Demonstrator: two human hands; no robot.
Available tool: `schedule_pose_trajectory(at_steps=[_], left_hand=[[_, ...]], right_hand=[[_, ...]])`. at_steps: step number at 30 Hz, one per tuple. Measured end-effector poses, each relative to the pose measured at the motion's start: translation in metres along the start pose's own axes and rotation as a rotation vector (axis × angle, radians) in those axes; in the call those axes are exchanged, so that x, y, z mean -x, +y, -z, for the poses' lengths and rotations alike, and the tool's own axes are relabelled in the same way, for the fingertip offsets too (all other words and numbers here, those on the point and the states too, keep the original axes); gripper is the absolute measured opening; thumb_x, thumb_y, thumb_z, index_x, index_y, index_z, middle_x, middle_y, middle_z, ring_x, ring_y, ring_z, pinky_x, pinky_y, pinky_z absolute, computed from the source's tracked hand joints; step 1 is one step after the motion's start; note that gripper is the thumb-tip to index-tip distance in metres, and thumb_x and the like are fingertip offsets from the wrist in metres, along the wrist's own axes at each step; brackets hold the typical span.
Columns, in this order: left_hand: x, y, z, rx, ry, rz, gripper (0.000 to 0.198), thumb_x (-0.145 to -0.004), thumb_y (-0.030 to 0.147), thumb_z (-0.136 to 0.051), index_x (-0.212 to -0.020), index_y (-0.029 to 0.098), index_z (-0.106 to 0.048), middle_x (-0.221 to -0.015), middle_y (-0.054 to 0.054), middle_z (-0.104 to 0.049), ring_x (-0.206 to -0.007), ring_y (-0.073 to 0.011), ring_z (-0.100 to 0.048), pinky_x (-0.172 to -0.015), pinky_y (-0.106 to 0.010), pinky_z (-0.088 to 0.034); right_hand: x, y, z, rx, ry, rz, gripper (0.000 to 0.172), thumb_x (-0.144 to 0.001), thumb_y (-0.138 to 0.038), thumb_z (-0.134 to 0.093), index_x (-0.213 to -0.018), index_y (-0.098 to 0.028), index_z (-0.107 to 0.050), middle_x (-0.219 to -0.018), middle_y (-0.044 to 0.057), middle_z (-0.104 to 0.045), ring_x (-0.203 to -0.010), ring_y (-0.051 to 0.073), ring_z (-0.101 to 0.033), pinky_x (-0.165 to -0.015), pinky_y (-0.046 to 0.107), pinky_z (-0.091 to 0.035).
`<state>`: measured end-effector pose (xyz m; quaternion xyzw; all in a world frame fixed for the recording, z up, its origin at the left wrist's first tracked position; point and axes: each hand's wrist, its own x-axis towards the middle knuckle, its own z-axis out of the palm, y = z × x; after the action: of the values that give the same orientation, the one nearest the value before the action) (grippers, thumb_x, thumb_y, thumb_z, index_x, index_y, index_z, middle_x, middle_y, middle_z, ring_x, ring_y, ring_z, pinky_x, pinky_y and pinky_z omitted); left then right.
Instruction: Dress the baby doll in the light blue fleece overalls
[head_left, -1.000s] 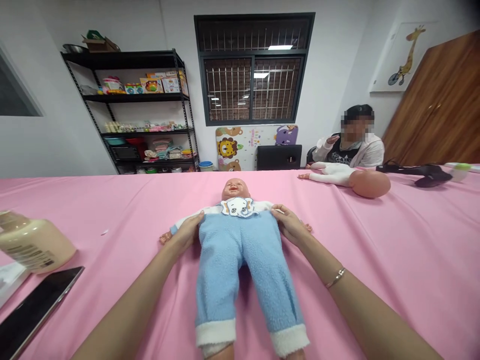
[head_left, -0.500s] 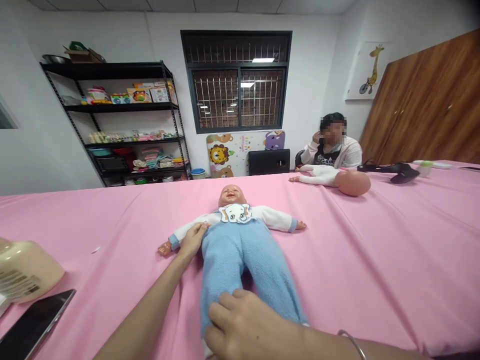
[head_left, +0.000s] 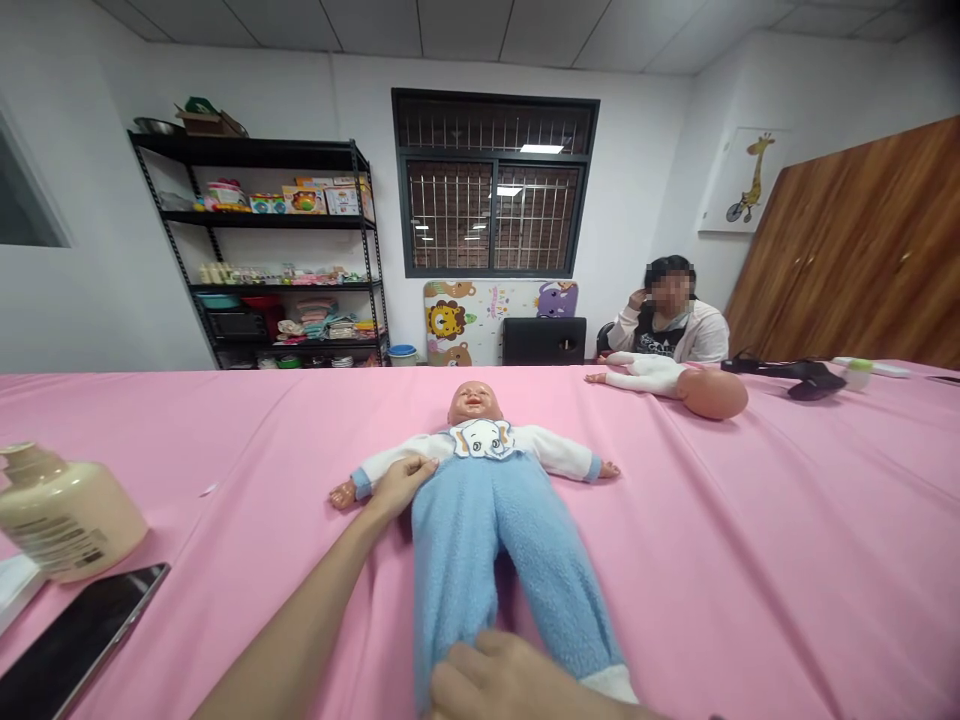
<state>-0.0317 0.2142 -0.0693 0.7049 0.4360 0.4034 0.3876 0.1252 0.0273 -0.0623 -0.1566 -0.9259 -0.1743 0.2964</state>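
Observation:
A baby doll (head_left: 475,402) lies on its back on the pink cloth, head away from me and arms spread. It wears a white top with an elephant bib (head_left: 482,440) and blue fleece overalls (head_left: 457,540). At the overalls' upper left edge, beside the doll's arm, my left hand (head_left: 401,487) is closed with its fingertips pinching the fabric. My right hand (head_left: 506,685) is curled over the lower part of the leg on the left, gripping the blue fleece. The bottom frame edge cuts off part of this hand and hides that leg's foot end.
A cream pump bottle (head_left: 75,515) and a phone (head_left: 82,640) are at the left on the pink tablecloth (head_left: 262,420). At the far right lies a second doll (head_left: 712,393) near a black strap-like object (head_left: 814,380). Across the table sits a person (head_left: 667,325); shelves (head_left: 262,220) stand behind.
The view has tilted up, so everything sits lower in the picture. My left hand keeps its pinch at the overalls' side. My right hand stays on the leg, now partly out of frame.

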Motion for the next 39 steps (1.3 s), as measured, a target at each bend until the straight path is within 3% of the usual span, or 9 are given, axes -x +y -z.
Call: schedule_pose_trajectory(at_steps=[4, 8, 11, 15, 22, 28, 31, 34, 39], left_hand=[[0.003, 0.008, 0.004, 0.145, 0.133, 0.04, 0.041, -0.072, 0.056, -0.055, -0.072, 0.015, -0.052, -0.063, 0.002, -0.048, -0.057, -0.0118, -0.041, -0.056, -0.023, -0.034], [0.004, 0.006, 0.003, 0.029, 0.105, -0.057, 0.038, -0.077, 0.052, -0.051, -0.079, 0.014, -0.055, -0.076, -0.002, -0.055, -0.071, -0.0153, -0.049, -0.066, -0.025, -0.039], [0.004, 0.002, -0.001, -0.211, 0.082, -0.076, 0.035, -0.082, 0.05, -0.045, -0.082, 0.016, -0.053, -0.076, -0.002, -0.056, -0.071, -0.0168, -0.051, -0.066, -0.026, -0.039], [0.005, 0.003, -0.006, -0.496, 0.132, -0.043, 0.028, -0.085, 0.045, -0.04, -0.087, 0.019, -0.051, -0.079, -0.001, -0.058, -0.072, -0.0178, -0.054, -0.067, -0.027, -0.037], [0.011, 0.014, -0.009, -0.72, 0.18, 0.035, 0.017, -0.086, 0.034, -0.037, -0.09, 0.021, -0.048, -0.081, -0.001, -0.059, -0.077, -0.0187, -0.056, -0.063, -0.025, -0.033], [0.017, 0.031, -0.006, -0.859, 0.058, 0.151, 0.013, -0.084, 0.027, -0.039, -0.085, 0.02, -0.05, -0.078, -0.003, -0.061, -0.07, -0.0191, -0.056, -0.058, -0.026, -0.03], [0.011, 0.055, -0.011, -1.019, 0.144, 0.091, 0.016, -0.082, 0.019, -0.04, -0.088, 0.019, -0.055, -0.086, -0.007, -0.061, -0.081, -0.0221, -0.056, -0.065, -0.028, -0.035], [-0.005, 0.079, -0.032, -0.922, 0.266, -0.12, 0.024, -0.082, 0.015, -0.037, -0.096, 0.018, -0.056, -0.101, -0.008, -0.059, -0.094, -0.0214, -0.054, -0.08, -0.03, -0.038], [-0.029, 0.076, -0.083, -0.6, 0.092, -0.152, 0.028, -0.083, 0.029, -0.047, -0.105, 0.018, -0.06, -0.115, -0.009, -0.056, -0.109, -0.0236, -0.048, -0.093, -0.035, -0.036]], right_hand=[[-0.009, 0.062, 0.029, -0.192, -0.038, -0.384, 0.022, -0.083, -0.03, -0.052, -0.101, -0.016, -0.051, -0.097, 0.005, -0.057, -0.088, 0.016, -0.05, -0.076, 0.03, -0.042], [0.012, 0.142, 0.015, -0.286, -0.146, -0.833, 0.068, -0.078, -0.049, -0.055, -0.134, -0.016, -0.035, -0.14, 0.011, -0.03, -0.13, 0.027, -0.023, -0.107, 0.047, -0.021], [0.043, 0.173, -0.016, -0.536, -0.128, -0.967, 0.07, -0.083, -0.054, -0.042, -0.139, -0.014, -0.027, -0.146, 0.01, -0.016, -0.136, 0.023, -0.013, -0.112, 0.045, -0.011], [0.065, 0.178, -0.037, -0.645, 0.011, -0.95, 0.067, -0.085, -0.053, -0.04, -0.139, -0.016, -0.029, -0.146, 0.007, -0.016, -0.136, 0.019, -0.013, -0.113, 0.039, -0.009], [0.079, 0.186, -0.042, -0.369, 0.252, -1.112, 0.04, -0.083, -0.046, -0.046, -0.101, -0.013, -0.056, -0.103, 0.009, -0.058, -0.098, 0.02, -0.051, -0.09, 0.036, -0.038], [0.097, 0.193, -0.042, -0.158, 0.044, -1.262, 0.022, -0.083, -0.031, -0.046, -0.08, -0.012, -0.058, -0.085, 0.009, -0.059, -0.082, 0.019, -0.052, -0.075, 0.03, -0.039], [0.091, 0.189, -0.04, -0.048, -0.116, -1.241, 0.031, -0.088, -0.031, -0.038, -0.078, -0.013, -0.06, -0.091, 0.012, -0.059, -0.09, 0.023, -0.052, -0.081, 0.034, -0.037], [0.088, 0.185, -0.042, -0.04, -0.187, -1.273, 0.037, -0.091, -0.032, -0.031, -0.089, -0.01, -0.061, -0.1, 0.016, -0.057, -0.099, 0.027, -0.05, -0.087, 0.038, -0.035], [0.09, 0.185, -0.046, -0.171, -0.11, -1.384, 0.047, -0.089, -0.04, -0.033, -0.11, -0.002, -0.05, -0.116, 0.024, -0.049, -0.112, 0.031, -0.044, -0.096, 0.041, -0.033]])
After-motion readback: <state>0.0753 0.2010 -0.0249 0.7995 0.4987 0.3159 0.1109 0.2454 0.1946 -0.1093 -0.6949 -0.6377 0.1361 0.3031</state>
